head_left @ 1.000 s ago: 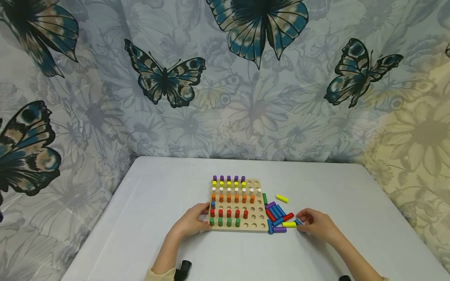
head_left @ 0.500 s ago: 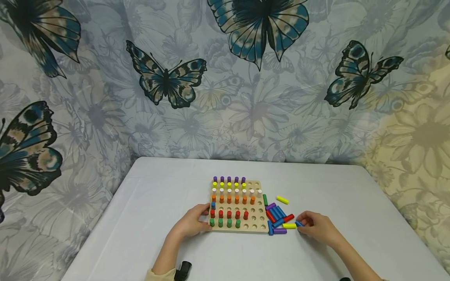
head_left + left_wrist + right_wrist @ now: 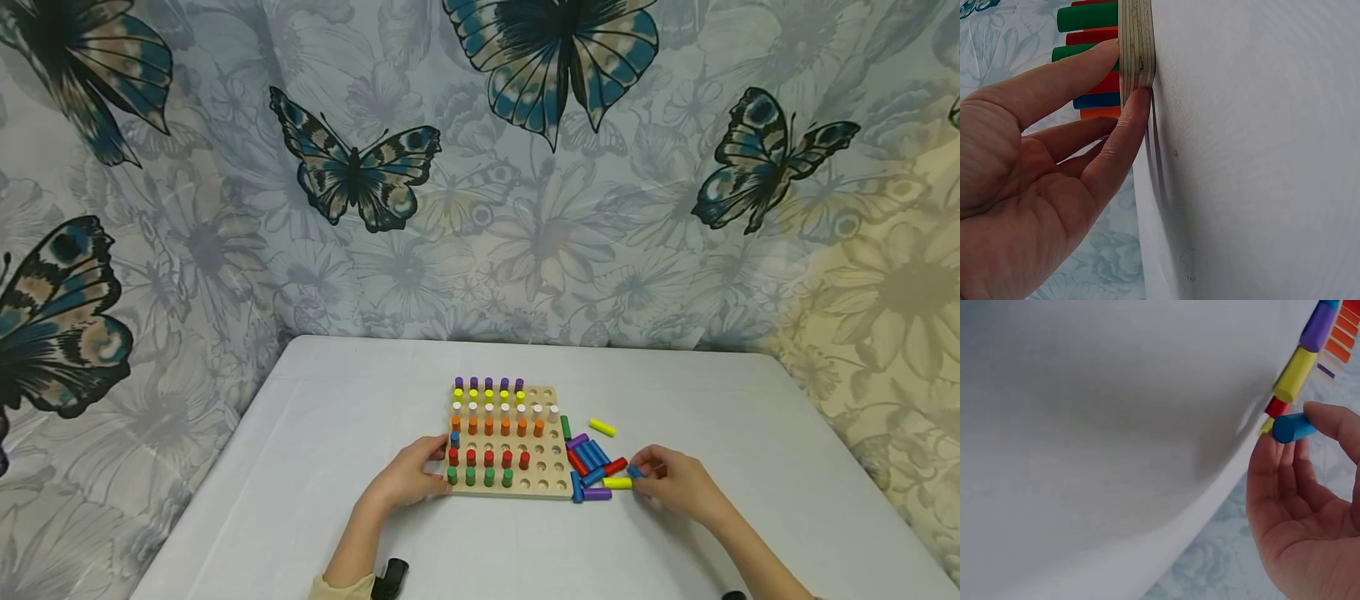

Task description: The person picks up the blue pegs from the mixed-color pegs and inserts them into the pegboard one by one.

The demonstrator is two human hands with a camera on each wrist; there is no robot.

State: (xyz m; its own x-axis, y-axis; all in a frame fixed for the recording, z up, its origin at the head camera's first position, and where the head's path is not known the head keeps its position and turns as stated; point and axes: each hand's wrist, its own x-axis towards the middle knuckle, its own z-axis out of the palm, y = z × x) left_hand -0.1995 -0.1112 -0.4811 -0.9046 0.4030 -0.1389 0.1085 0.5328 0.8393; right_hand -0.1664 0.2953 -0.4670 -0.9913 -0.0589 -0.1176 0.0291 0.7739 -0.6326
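A short blue peg [image 3: 636, 472], a round wooden cylinder, is pinched at one end and lifted just above the white table. The square wooden pegboard [image 3: 555, 483] lies flat, its left edge held, with rows of coloured pegs standing upright.

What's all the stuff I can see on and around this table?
Peg board: one, pale wood, table middle.
Standing pegs: rows of purple, yellow, white, orange, red and green, plus one blue, in the board.
Loose pegs: a heap of blue, red, purple, yellow and green, right of the board.
Yellow peg: one, lying apart behind the heap.
Blue peg: one, pinched in the right hand.
Table: one, white.
Butterfly curtain: behind the table.
Left hand: holds the board's left edge.
Right hand: beside the heap.
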